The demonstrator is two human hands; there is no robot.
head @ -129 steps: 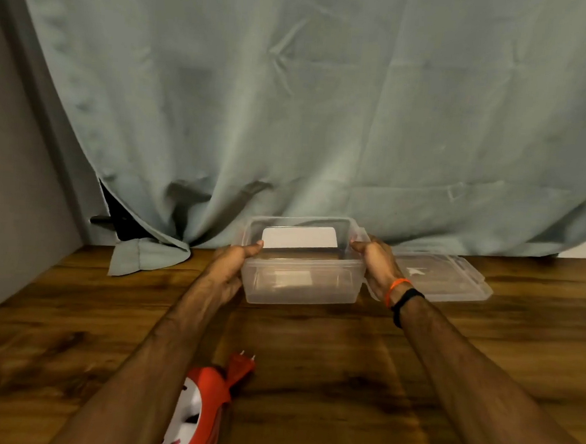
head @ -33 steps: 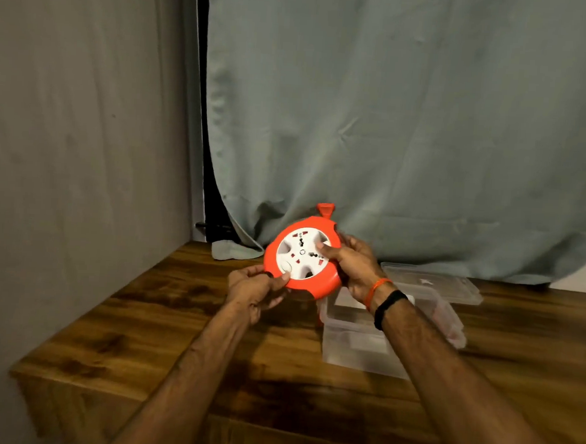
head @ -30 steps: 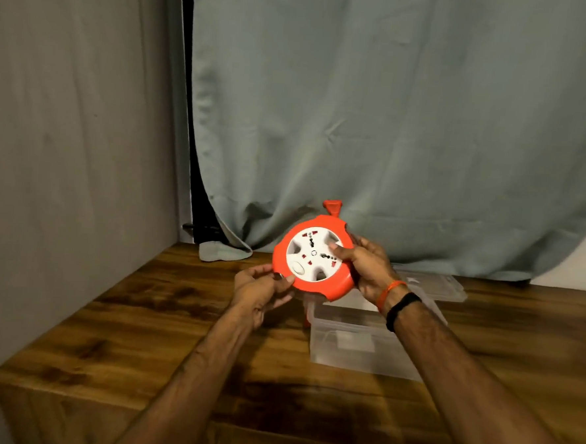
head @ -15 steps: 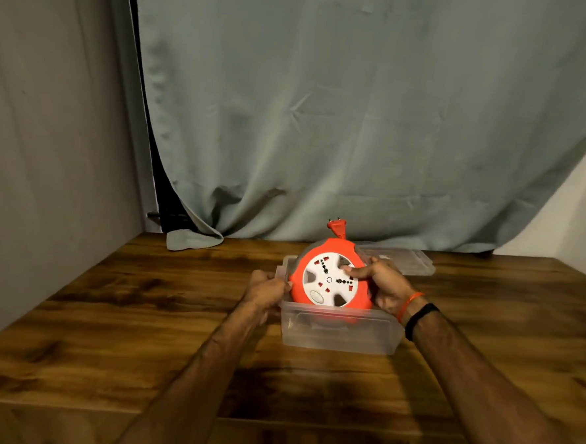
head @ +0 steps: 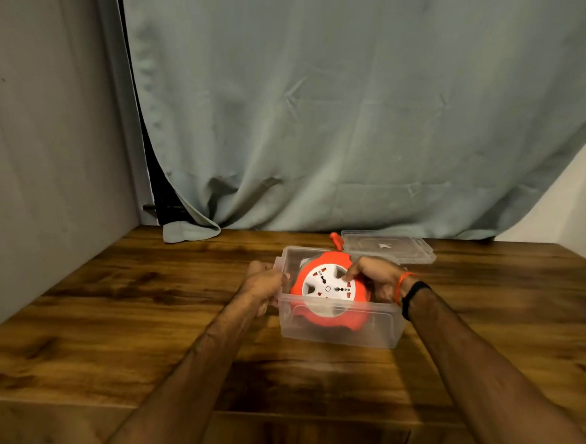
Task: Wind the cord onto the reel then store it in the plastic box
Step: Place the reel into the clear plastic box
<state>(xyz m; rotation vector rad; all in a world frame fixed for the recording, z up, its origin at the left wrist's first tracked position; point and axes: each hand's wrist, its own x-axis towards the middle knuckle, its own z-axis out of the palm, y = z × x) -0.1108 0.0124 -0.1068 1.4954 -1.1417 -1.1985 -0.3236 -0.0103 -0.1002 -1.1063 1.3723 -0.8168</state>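
An orange cord reel with a white socket face leans tilted inside the clear plastic box on the wooden table. Its orange plug sticks up past the box's far rim. My right hand reaches into the box and grips the reel's upper right edge, thumb on the white face. My left hand clasps the box's left wall from outside. The cord itself is hidden within the reel.
The box's clear lid lies flat just behind the box to the right. A grey-green curtain hangs along the table's back edge. A grey wall bounds the left side, and the table's front edge is near me.
The reel has gone down from above the rim into the box, tilting back. My left hand has moved from the reel's side to the box's left wall.
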